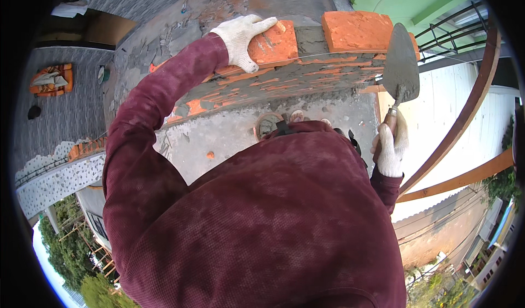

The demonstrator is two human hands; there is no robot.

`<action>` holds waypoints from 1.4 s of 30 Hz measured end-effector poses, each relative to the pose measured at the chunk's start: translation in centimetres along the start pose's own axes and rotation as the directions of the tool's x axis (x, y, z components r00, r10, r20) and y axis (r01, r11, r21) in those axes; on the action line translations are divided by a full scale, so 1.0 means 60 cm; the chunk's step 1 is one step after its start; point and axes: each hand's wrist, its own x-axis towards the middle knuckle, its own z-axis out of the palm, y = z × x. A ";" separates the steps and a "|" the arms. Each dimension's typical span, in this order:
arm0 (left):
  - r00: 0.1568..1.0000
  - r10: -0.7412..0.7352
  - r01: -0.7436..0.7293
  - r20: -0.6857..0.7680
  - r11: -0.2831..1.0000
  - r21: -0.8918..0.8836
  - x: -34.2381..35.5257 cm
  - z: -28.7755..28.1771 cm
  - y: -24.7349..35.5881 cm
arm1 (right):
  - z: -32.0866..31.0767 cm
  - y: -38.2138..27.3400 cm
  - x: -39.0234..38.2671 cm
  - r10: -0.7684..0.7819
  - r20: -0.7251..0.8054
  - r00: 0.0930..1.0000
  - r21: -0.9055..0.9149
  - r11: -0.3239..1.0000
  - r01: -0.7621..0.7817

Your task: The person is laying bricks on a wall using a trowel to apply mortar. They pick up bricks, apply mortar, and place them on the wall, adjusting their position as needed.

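My left hand, in a white knit glove, grips an orange brick on top of the brick wall, thumb at its near edge. A second brick lies to the right, with grey mortar in the gap between them. A thin string runs along the wall's near edge. My right hand, also gloved, is closed around the handle of a pointed steel trowel, held blade upward at the right end of the wall. The blade carries smears of mortar.
A bucket with grey material stands below the wall on the concrete floor, partly behind my body. Steel rebar cages and curved-looking wooden beams are at the right. An orange folded cloth lies at the left.
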 end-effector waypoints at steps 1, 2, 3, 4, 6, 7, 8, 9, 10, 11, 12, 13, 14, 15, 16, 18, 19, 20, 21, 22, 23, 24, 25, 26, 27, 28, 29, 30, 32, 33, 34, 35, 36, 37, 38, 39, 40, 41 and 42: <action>1.000 -0.011 0.011 0.003 1.000 -0.007 0.000 -0.001 0.000 | 0.001 0.000 0.001 0.000 0.010 1.000 0.008 1.000 0.000; 1.000 -0.004 0.004 0.015 0.999 -0.040 -0.002 -0.002 0.000 | 0.003 0.002 0.000 0.012 0.021 1.000 0.023 1.000 -0.012; 1.000 0.002 -0.001 0.026 0.997 -0.074 0.000 -0.005 -0.004 | 0.003 0.001 -0.001 0.026 0.032 0.999 0.026 0.999 -0.027; 0.999 0.008 -0.004 0.036 0.994 -0.108 0.001 -0.004 -0.010 | 0.001 -0.002 -0.003 0.041 0.045 0.998 0.027 0.999 -0.042; 0.998 0.043 -0.046 -0.055 0.998 -0.046 0.005 0.000 -0.031 | 0.011 0.000 0.001 0.052 0.052 0.997 0.025 0.998 -0.053; 0.994 0.058 -0.059 -0.098 0.998 -0.008 0.003 0.001 -0.040 | 0.015 0.004 0.005 0.053 0.041 0.998 0.015 0.998 -0.054; 0.995 0.036 -0.033 -0.097 0.999 0.026 0.008 -0.011 -0.022 | 0.013 0.016 0.007 0.012 0.032 0.999 0.026 1.000 -0.013; 0.993 0.036 -0.030 -0.115 0.998 0.055 0.008 -0.012 -0.017 | 0.015 0.012 0.006 0.015 0.047 0.999 0.036 0.999 -0.017; 0.990 0.039 -0.028 -0.132 0.996 0.086 0.007 -0.013 -0.015 | 0.017 0.005 0.006 0.017 0.061 0.998 0.046 0.999 -0.020; 0.987 0.050 -0.032 -0.152 0.993 0.114 0.009 -0.014 -0.017 | 0.017 -0.001 0.006 0.019 0.067 0.998 0.053 0.998 -0.022; 0.985 0.060 -0.041 -0.160 0.993 0.115 0.009 -0.011 -0.023 | 0.014 0.002 0.009 0.012 0.082 0.997 0.019 1.000 -0.013; 0.990 0.036 -0.024 -0.136 0.996 0.089 0.007 -0.010 -0.025 | 0.014 -0.002 0.011 0.011 0.086 0.996 0.015 1.000 -0.012; 0.994 0.016 -0.009 -0.111 0.998 0.063 0.007 -0.009 -0.023 | 0.013 -0.004 0.011 0.012 0.088 0.996 0.012 1.000 -0.013; 0.996 -0.002 0.006 -0.084 0.999 0.039 0.007 -0.008 -0.021 | 0.012 -0.006 0.012 0.014 0.088 0.996 0.008 1.000 -0.015; 0.997 -0.021 0.023 -0.072 0.999 0.029 0.004 -0.002 -0.020 | 0.011 -0.005 0.014 0.013 0.088 0.996 0.006 1.000 -0.014; 0.998 -0.046 0.046 -0.047 0.999 0.006 0.003 0.010 -0.020 | 0.009 -0.003 0.016 0.015 0.076 0.997 -0.003 1.000 -0.015; 0.999 -0.029 0.030 -0.045 0.999 0.020 0.008 0.009 -0.023 | 0.008 -0.004 0.016 0.018 0.071 0.997 0.003 1.000 -0.019; 0.999 -0.019 0.020 -0.042 0.999 0.031 0.007 0.006 -0.022 | 0.008 -0.005 0.015 0.023 0.073 0.997 0.009 1.000 -0.023; 0.999 -0.009 0.011 -0.038 0.999 0.043 0.007 0.006 -0.021 | 0.007 -0.005 0.014 0.027 0.075 0.997 0.014 1.000 -0.028; 1.000 -0.001 0.001 -0.023 1.000 -0.013 0.009 0.009 -0.027 | 0.004 0.000 0.013 0.017 0.078 0.997 0.010 1.000 -0.018; 1.000 0.006 -0.007 -0.011 0.998 -0.061 0.014 0.005 -0.036 | 0.003 0.007 0.015 0.001 0.082 0.997 0.012 1.000 -0.001; 1.000 0.014 -0.014 0.001 0.994 -0.109 0.015 0.001 -0.043 | 0.003 0.009 0.017 -0.016 0.085 0.996 0.014 1.000 0.015; 0.999 0.034 -0.033 0.024 0.997 -0.070 0.009 -0.002 -0.049 | 0.003 0.008 0.017 -0.032 0.086 0.996 -0.018 0.999 0.034; 0.997 0.059 -0.057 0.052 0.998 -0.029 0.003 -0.008 -0.054 | 0.004 0.003 0.015 -0.045 0.082 0.996 -0.045 0.998 0.049; 0.993 0.081 -0.082 0.081 0.997 0.012 -0.003 -0.014 -0.058 | 0.006 -0.001 0.013 -0.059 0.079 0.995 -0.073 0.995 0.065; 0.992 0.072 -0.080 0.105 0.994 0.074 -0.011 -0.018 -0.058 | 0.009 -0.007 0.013 -0.043 0.069 0.997 -0.039 0.998 0.045; 0.992 0.069 -0.079 0.108 0.992 0.095 -0.013 -0.019 -0.051 | 0.012 -0.011 0.009 -0.019 0.059 0.998 -0.008 1.000 0.020; 0.992 0.065 -0.078 0.111 0.990 0.117 -0.014 -0.024 -0.044 | 0.014 -0.012 0.007 0.004 0.050 0.999 0.023 1.000 -0.005; 0.993 0.070 -0.085 0.097 0.985 0.153 -0.014 -0.027 -0.038 | 0.017 -0.008 0.007 0.009 0.039 0.999 0.015 1.000 -0.009; 0.993 0.071 -0.086 0.095 0.982 0.166 -0.016 -0.028 -0.038 | 0.018 -0.007 0.008 0.009 0.039 0.999 0.011 1.000 -0.010; 0.993 0.071 -0.087 0.093 0.980 0.180 -0.019 -0.028 -0.038 | 0.020 -0.008 0.009 0.008 0.046 0.999 0.007 1.000 -0.008; 0.993 0.075 -0.092 0.091 0.977 0.192 -0.019 -0.030 -0.035 | 0.020 -0.008 0.008 0.007 0.050 0.999 0.000 1.000 -0.007; 0.993 0.052 -0.073 0.107 0.977 0.202 -0.019 -0.033 -0.029 | 0.020 -0.007 0.008 0.006 0.054 0.999 -0.006 1.000 -0.006; 0.992 0.028 -0.054 0.123 0.976 0.211 -0.018 -0.037 -0.021 | 0.019 -0.002 0.008 0.002 0.066 0.998 -0.018 1.000 -0.001; 0.990 0.009 -0.039 0.139 0.975 0.217 -0.017 -0.042 -0.012 | 0.015 -0.001 0.009 0.001 0.074 0.997 -0.036 0.999 0.002; 0.990 0.005 -0.038 0.139 0.971 0.235 -0.016 -0.044 -0.009 | 0.014 -0.003 0.008 0.000 0.082 0.997 -0.054 0.999 0.004; 0.990 0.002 -0.038 0.140 0.967 0.253 -0.014 -0.045 -0.007 | 0.015 -0.004 0.006 0.000 0.069 0.998 -0.055 0.998 0.004; 0.990 -0.007 -0.031 0.138 0.960 0.277 -0.016 -0.044 -0.004 | 0.017 0.000 0.004 -0.006 0.061 0.998 -0.051 0.999 0.009; 0.989 -0.018 -0.030 0.150 0.950 0.311 -0.019 -0.045 0.002 | 0.019 0.001 0.003 -0.011 0.053 0.999 -0.048 0.999 0.014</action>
